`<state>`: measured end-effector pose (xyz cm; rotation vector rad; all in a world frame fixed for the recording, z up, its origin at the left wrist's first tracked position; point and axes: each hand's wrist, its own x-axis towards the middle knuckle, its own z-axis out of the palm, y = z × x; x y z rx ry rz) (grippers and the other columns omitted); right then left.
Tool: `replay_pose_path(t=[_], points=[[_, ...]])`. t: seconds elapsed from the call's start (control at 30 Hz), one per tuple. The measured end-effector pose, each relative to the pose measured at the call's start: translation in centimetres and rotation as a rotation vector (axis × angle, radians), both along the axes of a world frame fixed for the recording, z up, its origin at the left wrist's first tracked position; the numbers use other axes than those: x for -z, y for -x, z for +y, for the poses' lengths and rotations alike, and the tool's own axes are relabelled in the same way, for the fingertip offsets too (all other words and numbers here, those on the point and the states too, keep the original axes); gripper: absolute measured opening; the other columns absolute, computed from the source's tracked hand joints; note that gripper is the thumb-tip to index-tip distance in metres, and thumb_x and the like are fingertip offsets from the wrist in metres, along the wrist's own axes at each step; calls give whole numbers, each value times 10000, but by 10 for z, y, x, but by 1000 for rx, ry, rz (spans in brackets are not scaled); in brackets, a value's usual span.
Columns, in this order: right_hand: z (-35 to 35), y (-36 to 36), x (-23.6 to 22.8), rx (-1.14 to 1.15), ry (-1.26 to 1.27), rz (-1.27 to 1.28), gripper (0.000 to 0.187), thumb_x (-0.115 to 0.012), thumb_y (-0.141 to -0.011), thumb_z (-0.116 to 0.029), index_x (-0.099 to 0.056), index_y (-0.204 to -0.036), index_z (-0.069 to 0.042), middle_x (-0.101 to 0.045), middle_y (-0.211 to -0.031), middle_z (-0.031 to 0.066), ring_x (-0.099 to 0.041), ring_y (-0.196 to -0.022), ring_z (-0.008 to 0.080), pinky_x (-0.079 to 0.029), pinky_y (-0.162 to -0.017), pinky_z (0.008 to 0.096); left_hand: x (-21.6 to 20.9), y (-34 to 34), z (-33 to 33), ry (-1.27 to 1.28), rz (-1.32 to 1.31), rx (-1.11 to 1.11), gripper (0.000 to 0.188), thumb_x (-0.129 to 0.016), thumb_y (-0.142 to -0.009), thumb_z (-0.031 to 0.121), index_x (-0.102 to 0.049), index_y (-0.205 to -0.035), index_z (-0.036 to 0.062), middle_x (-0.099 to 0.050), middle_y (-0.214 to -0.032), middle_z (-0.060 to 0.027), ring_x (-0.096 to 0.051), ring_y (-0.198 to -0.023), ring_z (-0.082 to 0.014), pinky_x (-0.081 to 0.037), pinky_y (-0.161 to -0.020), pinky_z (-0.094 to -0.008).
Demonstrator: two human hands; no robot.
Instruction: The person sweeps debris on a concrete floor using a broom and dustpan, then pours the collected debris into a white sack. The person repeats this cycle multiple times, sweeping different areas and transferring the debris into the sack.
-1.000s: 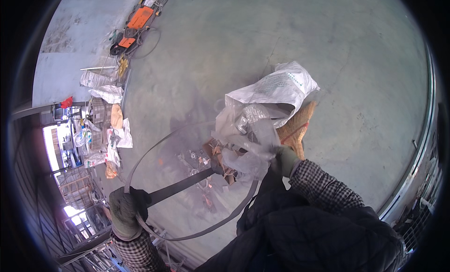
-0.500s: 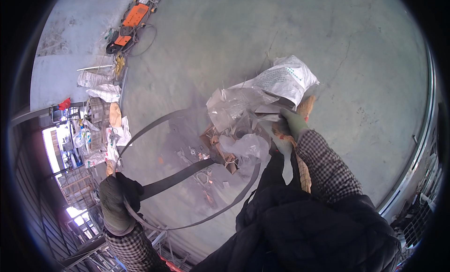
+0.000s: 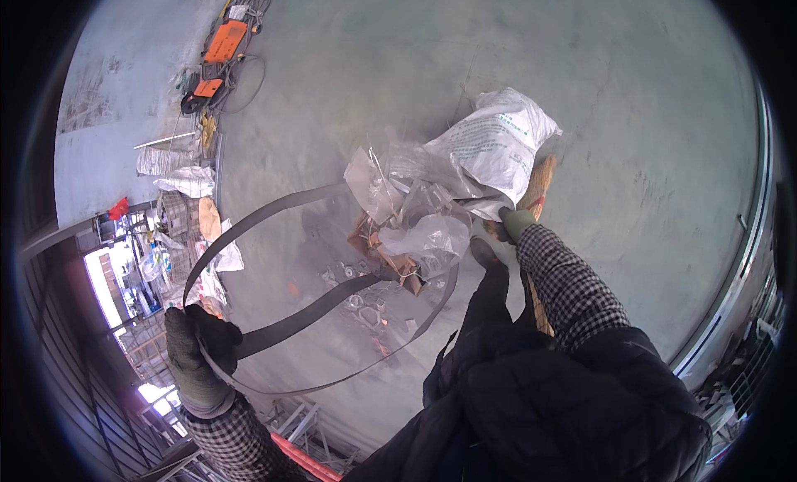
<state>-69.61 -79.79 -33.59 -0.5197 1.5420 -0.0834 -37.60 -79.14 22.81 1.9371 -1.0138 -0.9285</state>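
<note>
the dark-green-gloved left hand [image 3: 199, 349] is clamping its fingers on a long, flat, dark grey strap [image 3: 286, 330], looping left of the white, woven-plastic sack [image 3: 502, 141]. the green-gloved right hand [image 3: 519, 223] is touching the sack's near edge; whether its fingers are gripping, i cannot tell. good handling would be keeping that edge taut. crinkled, translucent plastic film [image 3: 427, 237] is sagging beside the sack; jagged brown cardboard scraps [image 3: 407, 274] are lying lower left of it.

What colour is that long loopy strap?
Dark grey: the strap shows best in the head view.
</note>
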Motion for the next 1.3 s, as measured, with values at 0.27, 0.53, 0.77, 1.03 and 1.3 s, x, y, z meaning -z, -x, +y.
replay_pose_path(t=[0.27,0.53,0.77,1.03,1.3], points=[[24,25,-54,-805,282,398,503,-543,-982,-479,-677,-1249,-75,-715,-1204,175,-693,-1105,353,-525,-992,462,2,3,-7,-16,6,35,543,-510,-1037,600,-467,-704,174,-418,-526,33,-414,-462,-127,-397,-567,-320],[-37,7,-134,-556,593,471,751,-734,-843,-487,-516,-1452,-105,-576,-1425,196,-600,-1269,346,-490,-1040,462,1,12,2,-309,-253,455,438,-631,-1027,441,-527,-829,65,-578,-613,-43,-565,-526,-138,-494,-604,-315],[-97,-14,-130,-778,734,206,854,-764,-767,-404,-500,-1487,-29,-552,-1462,227,-547,-1343,357,-427,-1139,418,-4,18,19,-390,-338,456,253,-782,-705,77,-587,-863,42,-651,-752,-81,-637,-669,-205,-513,-630,-348],[-157,-84,-101,-473,599,201,675,-690,-846,-273,-538,-1459,-36,-655,-1325,244,-637,-1235,363,-494,-1067,418,10,33,18,-203,-52,507,343,-522,-1083,345,-451,-858,95,-517,-575,-46,-466,-461,-198,-431,-549,-365],[-83,-122,-84,-1582,842,112,278,-583,-970,-182,-771,-1151,-85,-759,-1153,118,-726,-1064,291,-566,-914,408,7,38,10,-287,-310,547,233,-680,-949,162,-497,-842,67,-554,-595,-42,-554,-523,-191,-481,-574,-357]])
